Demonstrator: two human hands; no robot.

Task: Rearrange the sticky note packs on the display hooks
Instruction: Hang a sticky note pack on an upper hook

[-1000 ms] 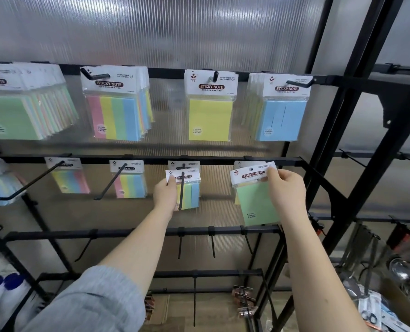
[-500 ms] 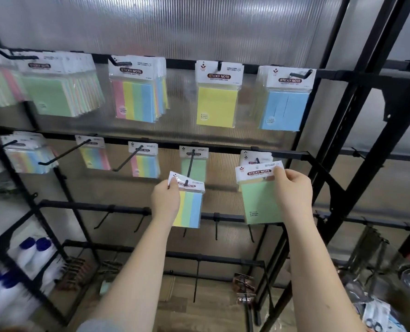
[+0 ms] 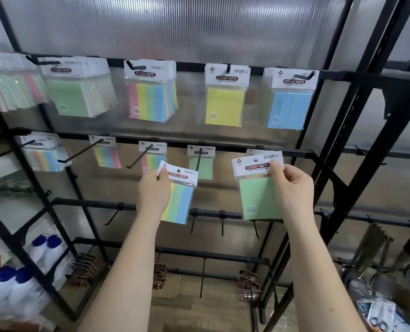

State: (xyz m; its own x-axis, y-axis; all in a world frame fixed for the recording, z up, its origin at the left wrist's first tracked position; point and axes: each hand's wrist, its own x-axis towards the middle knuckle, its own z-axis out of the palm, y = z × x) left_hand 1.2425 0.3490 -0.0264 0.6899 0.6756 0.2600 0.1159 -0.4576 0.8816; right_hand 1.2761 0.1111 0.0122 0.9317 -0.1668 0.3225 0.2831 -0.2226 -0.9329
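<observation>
Both packs had come off the middle rail's hooks: left hand (image 3: pixel 154 192) pinched the striped pack (image 3: pixel 179 202), right hand (image 3: pixel 292 190) gripped the green pack (image 3: pixel 259 200), each just below-front of the middle rail (image 3: pixel 223 147), nearest the hooks there.

A sticky-note pack (image 3: pixel 180 198) in each hand

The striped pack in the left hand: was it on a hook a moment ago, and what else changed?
Yes. A second ago the striped pack was threaded on a middle-row hook; the left hand has since pulled it off, down and clear. The right hand keeps pinching the green pack, roughly where it was. The hanging packs stayed put.
</observation>
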